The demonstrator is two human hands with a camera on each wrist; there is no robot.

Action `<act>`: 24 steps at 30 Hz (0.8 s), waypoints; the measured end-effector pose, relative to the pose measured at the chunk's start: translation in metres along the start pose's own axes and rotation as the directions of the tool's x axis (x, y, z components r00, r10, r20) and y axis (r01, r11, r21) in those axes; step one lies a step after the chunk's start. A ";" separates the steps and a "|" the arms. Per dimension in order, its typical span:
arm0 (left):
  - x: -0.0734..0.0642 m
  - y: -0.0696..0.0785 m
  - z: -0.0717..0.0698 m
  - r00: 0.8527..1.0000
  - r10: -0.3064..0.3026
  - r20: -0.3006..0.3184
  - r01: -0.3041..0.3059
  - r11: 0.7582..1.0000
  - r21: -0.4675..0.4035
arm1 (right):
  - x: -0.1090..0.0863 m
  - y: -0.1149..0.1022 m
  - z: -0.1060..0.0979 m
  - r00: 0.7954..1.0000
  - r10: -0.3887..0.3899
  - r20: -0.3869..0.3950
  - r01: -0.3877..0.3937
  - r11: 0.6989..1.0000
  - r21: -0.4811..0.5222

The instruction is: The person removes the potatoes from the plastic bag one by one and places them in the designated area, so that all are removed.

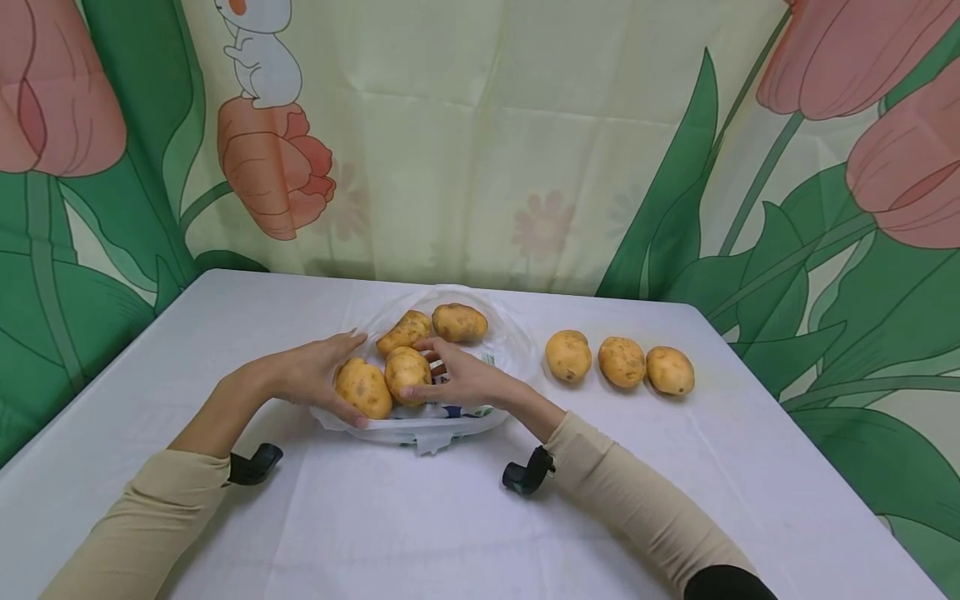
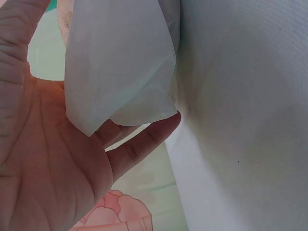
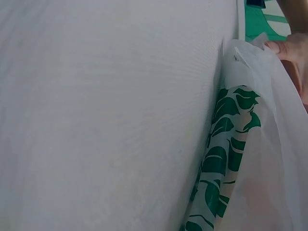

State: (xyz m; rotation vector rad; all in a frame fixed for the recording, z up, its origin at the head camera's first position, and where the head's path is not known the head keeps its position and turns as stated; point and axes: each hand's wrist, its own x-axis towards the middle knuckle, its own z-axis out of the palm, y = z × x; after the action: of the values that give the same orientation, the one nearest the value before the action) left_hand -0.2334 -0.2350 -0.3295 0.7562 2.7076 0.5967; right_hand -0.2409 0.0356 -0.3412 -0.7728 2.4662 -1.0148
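Observation:
A white plastic bag (image 1: 408,429) lies spread on the table, with several potatoes in it. My right hand (image 1: 468,379) pinches a potato (image 1: 406,367) between thumb and fingers, inside the bag's mouth. Around the bag's left side, my left hand (image 1: 318,371) spreads thumb and fingers on either side of a larger potato (image 1: 363,390). In the left wrist view a fold of the bag (image 2: 120,57) hangs in front of the left palm, and the fingers look fairly straight. Farther back in the bag sit a potato (image 1: 405,332) and another potato (image 1: 460,322).
Right of the bag, three potatoes stand in a row on the white tablecloth: the left potato (image 1: 567,357), the middle potato (image 1: 622,362) and the right potato (image 1: 670,371). A printed curtain (image 1: 465,167) hangs behind the table. Green leaf print (image 3: 216,159) shows on the bag.

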 end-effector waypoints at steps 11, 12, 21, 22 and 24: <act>0.000 0.000 0.001 1.000 -0.003 0.002 0.002 1.000 0.007 | -0.001 0.001 0.001 1.000 0.013 -0.025 -0.013 1.000 0.003; 0.000 0.000 0.001 1.000 -0.006 0.003 0.006 1.000 0.007 | -0.001 0.001 0.002 1.000 0.014 -0.028 -0.014 1.000 0.003; -0.001 0.000 0.001 1.000 -0.003 -0.002 0.003 1.000 0.006 | -0.004 -0.003 0.003 0.998 0.004 -0.062 -0.005 1.000 -0.009; 0.000 0.000 0.001 1.000 -0.004 -0.003 0.004 1.000 0.006 | -0.004 -0.003 0.003 0.998 0.001 -0.067 -0.002 1.000 -0.011; 0.000 -0.001 0.001 1.000 0.001 -0.007 -0.001 1.000 0.005 | -0.004 -0.003 0.003 0.997 -0.005 -0.079 0.005 1.000 -0.008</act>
State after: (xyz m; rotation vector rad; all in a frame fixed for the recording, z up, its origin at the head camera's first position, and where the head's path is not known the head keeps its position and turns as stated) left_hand -0.2329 -0.2351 -0.3310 0.7576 2.7160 0.5935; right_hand -0.2355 0.0347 -0.3409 -0.7555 2.5370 -1.0580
